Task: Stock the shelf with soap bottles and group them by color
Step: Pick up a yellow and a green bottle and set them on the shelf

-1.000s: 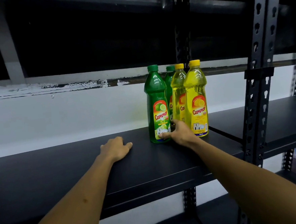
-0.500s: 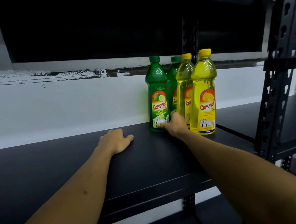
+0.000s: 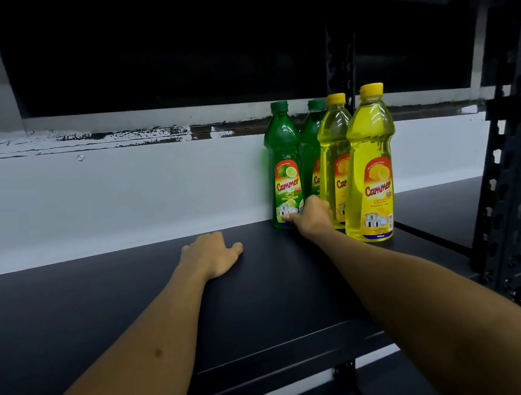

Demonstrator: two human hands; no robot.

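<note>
Right hand (image 3: pixel 311 217) grasping front green bottle (image 3: pixel 283 165) at its base — left hand (image 3: pixel 211 256) flat, released, on shelf (image 3: pixel 106 300)

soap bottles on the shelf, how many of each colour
green soap bottles: 2, front one, second behind it
yellow soap bottles: 2 clearly seen, front one, second behind it; a cap edge hints at one more hidden
total: 4 clearly seen
</note>
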